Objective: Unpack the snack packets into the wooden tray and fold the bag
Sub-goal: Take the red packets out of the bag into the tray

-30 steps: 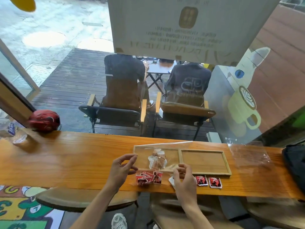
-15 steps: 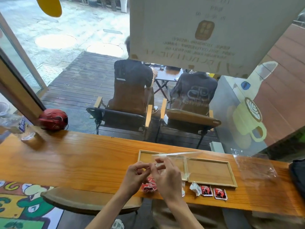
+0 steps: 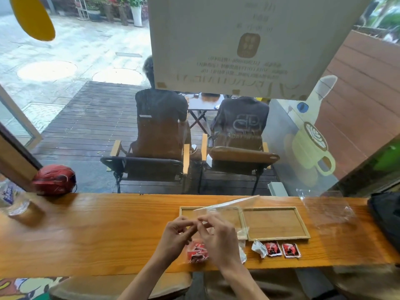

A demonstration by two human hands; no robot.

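A clear plastic bag (image 3: 225, 205) is held up over the left half of the wooden tray (image 3: 277, 238). My left hand (image 3: 175, 232) and my right hand (image 3: 218, 237) meet at its near edge and pinch it between the fingertips. Red snack packets (image 3: 197, 253) lie on the counter under my hands. Two more red packets (image 3: 282, 250) and a white wrapper (image 3: 258, 249) lie in front of the tray. The tray's right compartment holds nothing; my hands hide part of the left one.
A second clear bag (image 3: 326, 211) lies flat to the right of the tray, and a black bag (image 3: 387, 215) sits at the counter's right end. A red helmet (image 3: 54, 180) and a plastic bottle (image 3: 10, 200) stand at the far left. Glass runs behind the counter.
My hands were apart, holding the bag stretched above the tray. They have come together at its near edge, and the bag's far edge now tilts up over the tray.
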